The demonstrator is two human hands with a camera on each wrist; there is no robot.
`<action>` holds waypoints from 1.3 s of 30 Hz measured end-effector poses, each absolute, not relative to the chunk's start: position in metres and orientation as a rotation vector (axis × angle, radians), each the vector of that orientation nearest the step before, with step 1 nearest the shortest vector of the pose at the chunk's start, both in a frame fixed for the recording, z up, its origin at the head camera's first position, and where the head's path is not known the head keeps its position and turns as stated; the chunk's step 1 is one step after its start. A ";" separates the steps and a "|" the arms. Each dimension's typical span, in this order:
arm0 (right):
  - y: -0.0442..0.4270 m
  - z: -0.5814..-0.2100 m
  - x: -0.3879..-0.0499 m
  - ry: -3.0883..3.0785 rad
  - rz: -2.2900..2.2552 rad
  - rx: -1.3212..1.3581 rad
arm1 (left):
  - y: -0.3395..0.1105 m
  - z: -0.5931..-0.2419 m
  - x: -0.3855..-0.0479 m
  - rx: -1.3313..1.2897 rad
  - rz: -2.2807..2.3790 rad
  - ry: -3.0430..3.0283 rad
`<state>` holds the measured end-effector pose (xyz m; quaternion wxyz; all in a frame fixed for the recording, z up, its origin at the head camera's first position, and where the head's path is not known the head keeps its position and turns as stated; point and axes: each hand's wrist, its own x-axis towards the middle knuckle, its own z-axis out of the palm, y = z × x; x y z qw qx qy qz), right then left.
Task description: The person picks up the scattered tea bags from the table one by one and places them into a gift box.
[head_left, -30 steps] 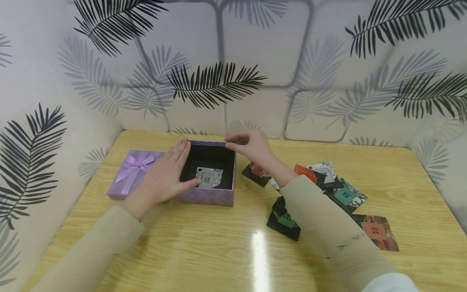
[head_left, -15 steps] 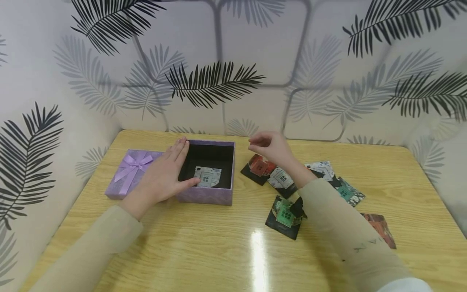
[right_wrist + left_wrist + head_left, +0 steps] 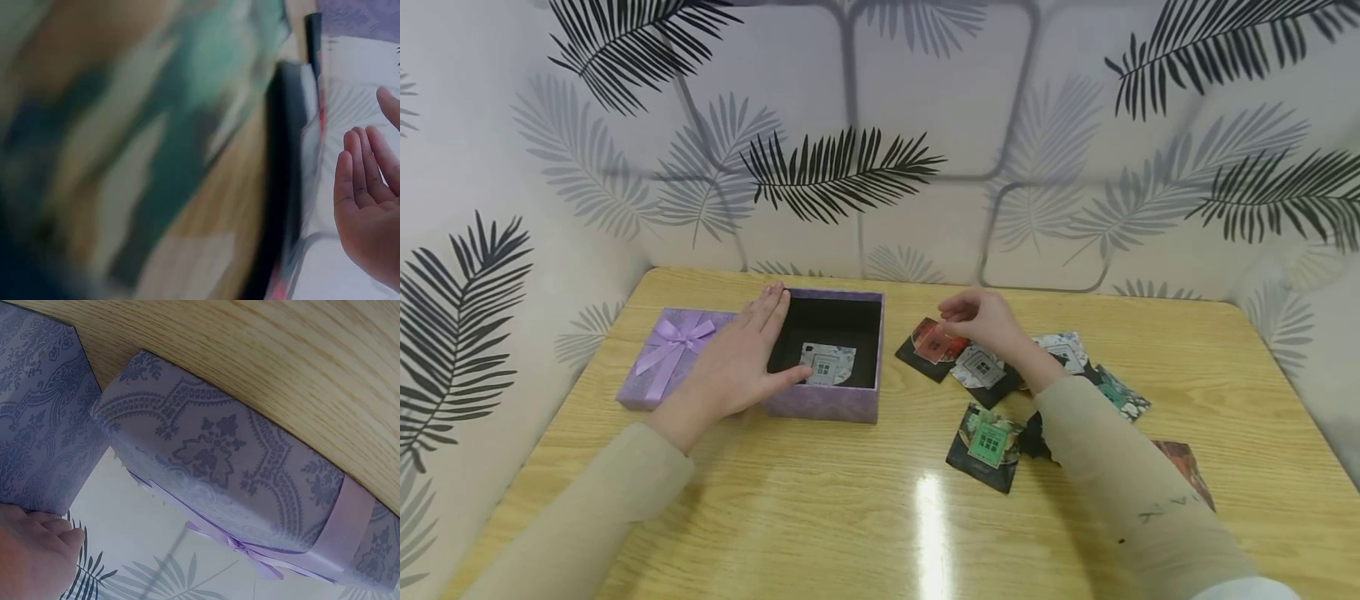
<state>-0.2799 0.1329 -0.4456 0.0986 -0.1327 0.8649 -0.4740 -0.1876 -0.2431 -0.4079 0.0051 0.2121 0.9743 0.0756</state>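
Note:
An open purple box (image 3: 823, 406) with a black interior stands on the table, one grey-white sachet (image 3: 827, 364) lying inside it. My left hand (image 3: 733, 358) rests along the box's left side, fingers straight and thumb over the front rim. In the left wrist view that hand (image 3: 37, 556) touches the patterned box wall. My right hand (image 3: 988, 325) hovers by a red-and-black sachet (image 3: 928, 346) and a white-and-black sachet (image 3: 981, 373), holding nothing. The right wrist view shows its palm (image 3: 375, 231) with fingers slightly bent and thumb apart.
The purple lid (image 3: 662, 358) with a ribbon bow lies left of the box. A green sachet (image 3: 987, 442) lies nearer the front. Several more sachets, including a teal one (image 3: 1123, 392) and a red-brown one (image 3: 1187, 467), lie partly under the right sleeve. A wall with leaf prints backs the table (image 3: 820, 508).
My right hand has moved right, from the box's back right corner to over the sachets, and lowered slightly. The left hand stays at the box.

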 end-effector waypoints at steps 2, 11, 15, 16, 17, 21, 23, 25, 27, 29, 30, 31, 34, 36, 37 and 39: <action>0.136 -0.449 -0.281 2.556 -1.371 -0.408 | -0.243 -0.408 -0.188 0.659 0.237 3.051; 0.144 -0.458 -0.287 2.555 -1.274 -0.394 | -0.243 -0.409 -0.188 0.663 0.243 3.054; 0.145 -0.460 -0.289 2.545 -1.247 -0.402 | -0.244 -0.409 -0.188 0.668 0.246 3.054; 0.145 -0.460 -0.289 2.535 -1.245 -0.410 | -0.244 -0.409 -0.189 0.669 0.247 3.053; 0.145 -0.460 -0.289 2.522 -1.244 -0.419 | -0.244 -0.409 -0.189 0.670 0.246 3.055; 0.146 -0.459 -0.287 2.479 -1.234 -0.463 | -0.244 -0.409 -0.189 0.669 0.252 3.055; 0.145 -0.459 -0.287 2.464 -1.216 -0.479 | -0.244 -0.409 -0.189 0.669 0.255 3.055; 0.145 -0.460 -0.287 2.456 -1.198 -0.493 | -0.245 -0.410 -0.189 0.670 0.256 3.055; 0.145 -0.461 -0.287 2.451 -1.185 -0.511 | -0.245 -0.410 -0.188 0.670 0.258 3.055; 0.145 -0.462 -0.287 2.455 -1.175 -0.530 | -0.245 -0.410 -0.188 0.669 0.257 3.055; 0.144 -0.463 -0.287 2.457 -1.170 -0.541 | -0.245 -0.410 -0.188 0.668 0.260 3.054; 0.144 -0.464 -0.287 2.463 -1.161 -0.556 | -0.245 -0.410 -0.187 0.665 0.262 3.053; 0.142 -0.466 -0.287 2.497 -1.117 -0.593 | -0.245 -0.409 -0.187 0.664 0.263 3.050; 0.140 -0.466 -0.287 2.528 -1.078 -0.620 | -0.245 -0.410 -0.188 0.665 0.263 3.051; 0.140 -0.466 -0.287 2.544 -1.057 -0.630 | -0.245 -0.410 -0.188 0.665 0.264 3.051; 0.138 -0.466 -0.288 2.566 -1.029 -0.644 | -0.245 -0.410 -0.188 0.667 0.267 3.052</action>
